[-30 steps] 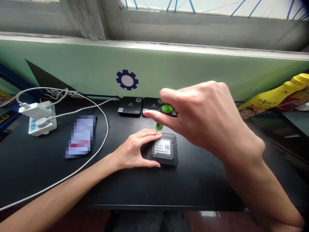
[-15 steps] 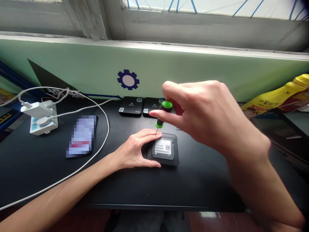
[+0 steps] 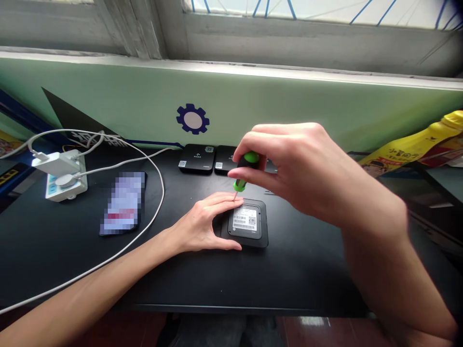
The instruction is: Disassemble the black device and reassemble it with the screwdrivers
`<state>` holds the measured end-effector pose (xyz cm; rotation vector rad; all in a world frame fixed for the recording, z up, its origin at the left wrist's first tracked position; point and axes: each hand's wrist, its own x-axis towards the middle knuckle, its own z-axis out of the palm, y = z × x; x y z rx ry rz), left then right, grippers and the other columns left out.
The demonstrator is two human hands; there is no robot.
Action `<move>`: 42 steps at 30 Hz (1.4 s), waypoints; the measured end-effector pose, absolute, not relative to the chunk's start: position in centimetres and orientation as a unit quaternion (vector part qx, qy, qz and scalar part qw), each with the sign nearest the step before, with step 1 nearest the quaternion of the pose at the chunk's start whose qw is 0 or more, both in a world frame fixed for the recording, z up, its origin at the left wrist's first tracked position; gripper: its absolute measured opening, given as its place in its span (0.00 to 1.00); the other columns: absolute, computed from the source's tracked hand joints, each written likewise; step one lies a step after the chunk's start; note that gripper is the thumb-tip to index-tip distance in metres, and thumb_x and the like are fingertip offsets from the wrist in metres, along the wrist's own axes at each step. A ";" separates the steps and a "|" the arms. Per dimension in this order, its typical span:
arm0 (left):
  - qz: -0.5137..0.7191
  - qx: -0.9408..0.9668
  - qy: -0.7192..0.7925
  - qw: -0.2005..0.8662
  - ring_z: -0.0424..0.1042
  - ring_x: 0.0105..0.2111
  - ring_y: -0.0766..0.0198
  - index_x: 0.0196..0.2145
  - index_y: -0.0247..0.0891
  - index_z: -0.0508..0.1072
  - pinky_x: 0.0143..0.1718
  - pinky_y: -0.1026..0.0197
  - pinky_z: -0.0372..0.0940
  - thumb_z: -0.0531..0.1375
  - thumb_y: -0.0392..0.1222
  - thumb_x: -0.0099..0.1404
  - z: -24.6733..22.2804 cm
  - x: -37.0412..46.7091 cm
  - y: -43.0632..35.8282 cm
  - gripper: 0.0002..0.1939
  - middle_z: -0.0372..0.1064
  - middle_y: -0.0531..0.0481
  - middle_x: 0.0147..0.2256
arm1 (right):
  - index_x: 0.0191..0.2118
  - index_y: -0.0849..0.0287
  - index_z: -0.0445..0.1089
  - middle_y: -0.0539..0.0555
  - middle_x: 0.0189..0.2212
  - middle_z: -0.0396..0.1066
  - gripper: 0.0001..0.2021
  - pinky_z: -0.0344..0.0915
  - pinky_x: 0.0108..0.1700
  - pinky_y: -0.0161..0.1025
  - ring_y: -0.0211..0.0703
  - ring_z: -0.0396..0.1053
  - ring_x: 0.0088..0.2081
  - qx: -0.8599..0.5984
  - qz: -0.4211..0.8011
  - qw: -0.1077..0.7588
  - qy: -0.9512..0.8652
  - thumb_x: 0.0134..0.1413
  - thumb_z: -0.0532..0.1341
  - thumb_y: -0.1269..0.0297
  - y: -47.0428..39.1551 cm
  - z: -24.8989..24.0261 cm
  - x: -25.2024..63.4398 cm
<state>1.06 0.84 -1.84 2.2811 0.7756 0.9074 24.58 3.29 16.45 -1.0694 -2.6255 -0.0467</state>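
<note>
A square black set-top box (image 3: 263, 226) lies on the table with its labelled underside up. My left hand (image 3: 211, 222) grips it from the left, fingers along the far edge and thumb at the near edge. In my right hand (image 3: 289, 164) is a screwdriver (image 3: 239, 185) with a black and green handle, held between thumb and curled fingers. Its shaft slants down to the box's far left corner, beside my left fingertips. The tip's exact contact point is too small to make out.
Behind the hands, black boxes (image 3: 197, 158) stand along the green partition (image 3: 137, 106). On the left lie a phone (image 3: 123, 205) with a blurred screen and a white power strip (image 3: 67, 188) with a looping white cable (image 3: 161, 207). A yellow bottle (image 3: 415, 142) is at right.
My right fingers have shifted and curled differently around the screwdriver handle, and the wrist has turned slightly. My left hand and the box stay in place.
</note>
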 end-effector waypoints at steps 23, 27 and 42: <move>0.290 0.851 0.328 0.290 0.69 0.72 0.40 0.69 0.51 0.79 0.74 0.38 0.69 0.82 0.61 0.58 -1.8 0.9 0.5 0.44 0.66 0.39 0.72 | 0.35 0.55 0.71 0.52 0.26 0.71 0.18 0.50 0.33 0.45 0.42 0.61 0.26 -0.399 -0.073 0.136 -0.904 0.76 0.67 0.49 3.6 16.3 24.6; 0.278 0.851 0.335 0.292 0.69 0.71 0.41 0.65 0.52 0.81 0.75 0.39 0.68 0.82 0.61 0.59 -1.6 0.8 0.5 0.40 0.64 0.40 0.71 | 0.33 0.56 0.71 0.53 0.27 0.71 0.21 0.50 0.33 0.46 0.43 0.62 0.27 -0.407 -0.081 0.139 -0.899 0.77 0.64 0.48 3.4 16.4 24.5; 0.277 0.844 0.339 0.309 0.70 0.69 0.39 0.65 0.55 0.82 0.71 0.38 0.71 0.82 0.61 0.59 -1.5 0.7 0.5 0.39 0.64 0.41 0.70 | 0.59 0.51 0.80 0.55 0.52 0.81 0.15 0.67 0.43 0.42 0.44 0.76 0.39 -0.303 0.113 0.151 -0.934 0.74 0.61 0.69 3.4 17.4 26.2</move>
